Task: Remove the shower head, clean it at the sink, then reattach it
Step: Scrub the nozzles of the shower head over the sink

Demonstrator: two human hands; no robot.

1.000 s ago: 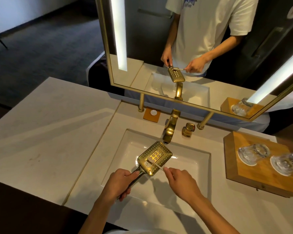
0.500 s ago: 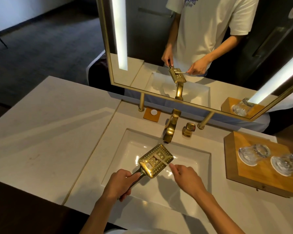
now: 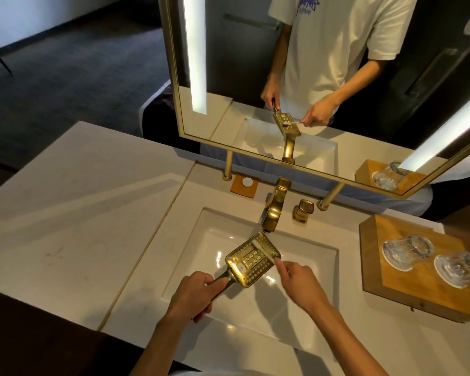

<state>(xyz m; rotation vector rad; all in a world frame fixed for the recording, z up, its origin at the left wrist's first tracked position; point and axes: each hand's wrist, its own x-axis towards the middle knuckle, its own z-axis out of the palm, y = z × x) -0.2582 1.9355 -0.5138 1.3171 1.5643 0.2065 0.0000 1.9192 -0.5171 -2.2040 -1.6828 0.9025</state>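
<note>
The gold square shower head (image 3: 248,263) hangs face up over the white sink (image 3: 304,302), just in front of the gold faucet (image 3: 274,210). My left hand (image 3: 193,295) grips its handle from below left. My right hand (image 3: 300,280) pinches a thin white toothbrush (image 3: 263,251), whose bristle end lies across the far part of the nozzle face. No water is seen running from the faucet.
A gold tap handle (image 3: 304,210) stands right of the faucet. Behind it hangs a gold-framed mirror (image 3: 310,77). An orange coaster with a white cap (image 3: 244,185) lies at the back. A wooden tray (image 3: 391,278) with two upturned glasses sits at right. Pale stone counter (image 3: 73,226) spreads left.
The shower head has shifted a little away from me, toward the faucet. The toothbrush has slid from the near part of the nozzle face toward its far edge.
</note>
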